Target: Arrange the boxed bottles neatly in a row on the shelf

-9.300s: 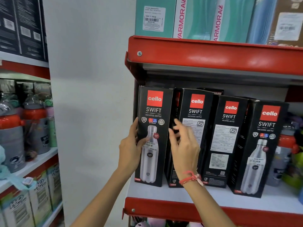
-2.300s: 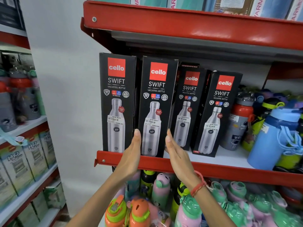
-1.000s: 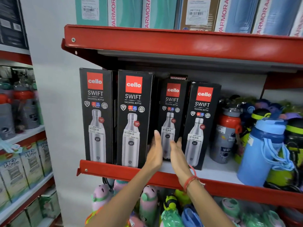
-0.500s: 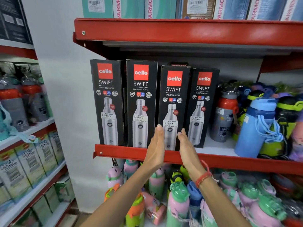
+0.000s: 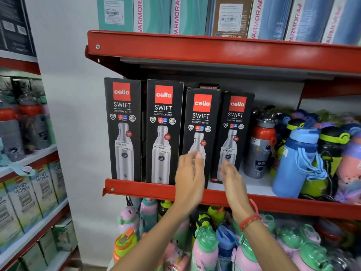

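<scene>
Several black "cello SWIFT" bottle boxes stand upright in a row on the red shelf (image 5: 140, 189), fronts facing out. The first box (image 5: 123, 130) and second box (image 5: 163, 132) sit at the shelf's front edge. The third box (image 5: 201, 124) stands beside them, and the fourth box (image 5: 235, 126) sits slightly further back. My left hand (image 5: 190, 178) hovers with fingers apart in front of the third box's lower half. My right hand (image 5: 231, 180), a red thread on its wrist, is spread in front of the fourth box's base. Both hands are motion-blurred and hold nothing.
Loose bottles crowd the shelf to the right: a red-capped grey bottle (image 5: 260, 149) next to the fourth box and a blue bottle (image 5: 297, 163). Teal and blue boxes (image 5: 187, 14) fill the shelf above. Children's bottles (image 5: 205, 247) hang below. Another rack (image 5: 29, 157) stands at left.
My hands have let go of the third box and shifted right and a little back from it. The third box now stands forward, nearly level with the first two.
</scene>
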